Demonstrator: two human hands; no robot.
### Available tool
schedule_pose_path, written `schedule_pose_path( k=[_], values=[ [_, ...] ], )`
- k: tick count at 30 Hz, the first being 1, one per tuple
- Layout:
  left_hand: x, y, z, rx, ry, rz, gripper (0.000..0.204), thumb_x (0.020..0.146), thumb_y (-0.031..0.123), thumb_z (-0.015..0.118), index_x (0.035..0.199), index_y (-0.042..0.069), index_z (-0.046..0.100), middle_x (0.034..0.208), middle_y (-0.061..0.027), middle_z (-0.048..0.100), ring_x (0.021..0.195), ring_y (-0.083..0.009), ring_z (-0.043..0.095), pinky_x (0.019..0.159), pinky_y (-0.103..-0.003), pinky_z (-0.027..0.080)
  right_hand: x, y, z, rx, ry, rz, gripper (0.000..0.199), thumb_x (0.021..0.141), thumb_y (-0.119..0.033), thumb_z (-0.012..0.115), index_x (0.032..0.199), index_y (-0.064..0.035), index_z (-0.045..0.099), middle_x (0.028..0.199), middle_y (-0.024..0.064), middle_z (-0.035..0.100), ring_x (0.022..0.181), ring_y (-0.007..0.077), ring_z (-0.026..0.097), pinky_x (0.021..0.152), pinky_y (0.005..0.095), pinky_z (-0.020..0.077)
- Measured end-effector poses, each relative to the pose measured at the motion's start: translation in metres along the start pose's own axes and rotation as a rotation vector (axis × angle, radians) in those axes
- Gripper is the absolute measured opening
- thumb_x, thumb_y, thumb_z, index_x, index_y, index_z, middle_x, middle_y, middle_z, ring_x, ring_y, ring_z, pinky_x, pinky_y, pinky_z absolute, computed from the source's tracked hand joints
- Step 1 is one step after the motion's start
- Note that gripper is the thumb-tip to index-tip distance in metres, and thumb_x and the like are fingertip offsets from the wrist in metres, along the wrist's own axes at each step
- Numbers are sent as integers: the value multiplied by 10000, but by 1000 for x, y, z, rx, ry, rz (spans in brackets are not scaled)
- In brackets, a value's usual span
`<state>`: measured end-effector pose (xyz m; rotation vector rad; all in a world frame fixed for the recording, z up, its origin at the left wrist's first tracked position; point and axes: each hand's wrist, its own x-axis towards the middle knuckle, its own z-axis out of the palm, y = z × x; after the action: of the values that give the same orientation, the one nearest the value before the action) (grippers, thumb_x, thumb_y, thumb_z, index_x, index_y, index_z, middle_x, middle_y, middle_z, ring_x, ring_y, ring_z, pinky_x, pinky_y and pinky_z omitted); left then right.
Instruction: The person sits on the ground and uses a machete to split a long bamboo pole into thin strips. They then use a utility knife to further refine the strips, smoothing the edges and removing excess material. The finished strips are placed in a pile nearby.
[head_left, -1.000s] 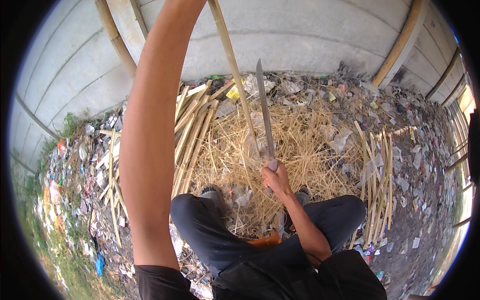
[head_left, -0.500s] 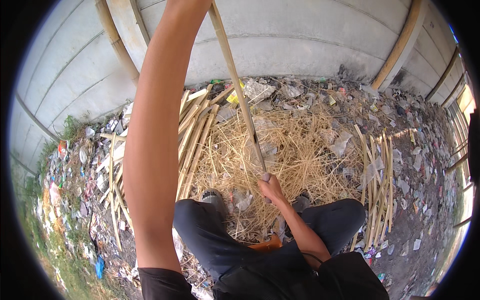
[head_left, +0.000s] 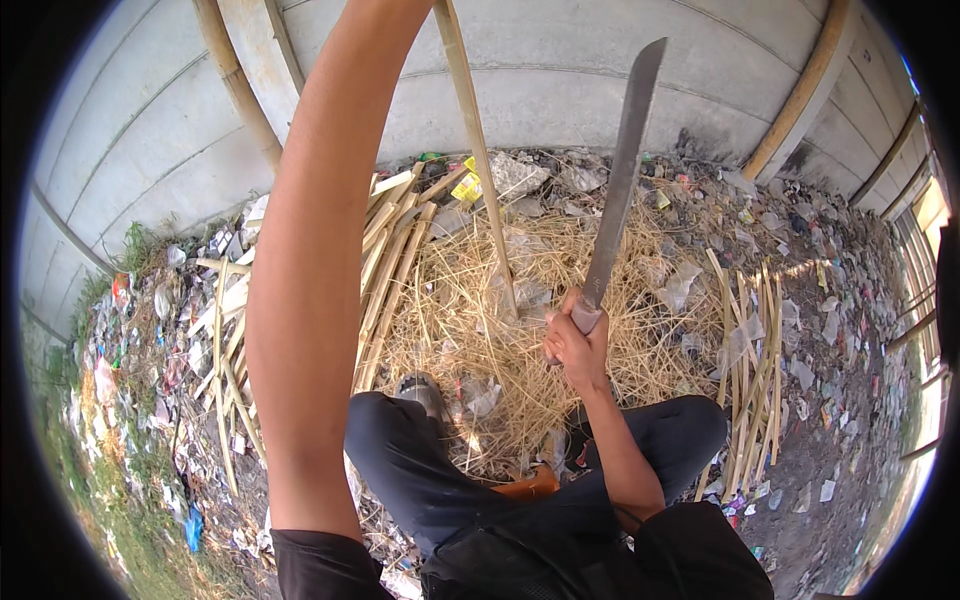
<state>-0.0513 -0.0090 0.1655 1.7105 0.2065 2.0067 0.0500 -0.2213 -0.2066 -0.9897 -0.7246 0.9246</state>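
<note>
My right hand (head_left: 576, 345) is closed around the handle of a machete (head_left: 624, 165), whose long blade stands raised and tilts slightly right. Just left of the blade, a pale bamboo strip (head_left: 474, 125) slants up from the pile of shavings (head_left: 560, 260) and leaves the picture at the top. My left arm (head_left: 310, 300) stretches up beside it; the hand itself is beyond the upper edge, so its grip is hidden. Blade and strip are apart.
Cut bamboo strips (head_left: 392, 270) lie bundled left of the shavings, and more strips (head_left: 757, 380) lie to the right. A concrete wall (head_left: 560, 100) with bamboo poles (head_left: 237, 80) rises ahead. Litter (head_left: 850, 330) covers the ground. My bent knees flank an orange object (head_left: 528, 486).
My right hand has swung the machete up and away from the strip, where its blade lay along the lower end. The strip's upper part has shifted slightly right.
</note>
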Motion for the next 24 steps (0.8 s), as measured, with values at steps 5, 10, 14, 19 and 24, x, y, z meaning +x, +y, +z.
schedule_pose_path(
  k=[5,10,14,19,24],
  values=[
    [1,2,12,-19,67,-80,462,1077,439,416,719,150,461,556,45,393,444,-90,387,412,-309,280,-15,101,-24,-253,159,79,201,904,-54,618,767,-78,474,546,-6,439,435,99,430,417,308,364],
    [15,-1,5,-47,110,-184,477,1076,442,422,714,135,474,545,33,400,430,-105,392,403,-315,289,-18,144,-45,-309,39,533,274,896,-61,620,667,-99,474,540,-30,445,439,97,435,419,319,364],
    [7,-5,-7,106,84,-40,505,1074,446,413,677,137,460,527,24,406,430,-115,414,402,-325,300,-16,127,-55,-42,-94,712,192,921,-45,601,813,-128,465,586,-45,405,446,76,375,437,313,353],
    [12,-8,0,98,102,-60,517,1073,439,404,659,134,454,527,30,401,436,-113,411,411,-322,303,-12,104,-44,-127,-47,487,196,930,-32,599,826,-122,460,592,-39,425,452,66,379,429,301,355],
    [10,-12,-3,28,73,-21,509,1077,441,410,688,124,494,550,41,392,463,-97,397,429,-316,293,6,-11,-3,-58,-21,49,257,949,6,576,802,-121,408,573,-28,419,424,68,351,416,299,358]
  ],
)
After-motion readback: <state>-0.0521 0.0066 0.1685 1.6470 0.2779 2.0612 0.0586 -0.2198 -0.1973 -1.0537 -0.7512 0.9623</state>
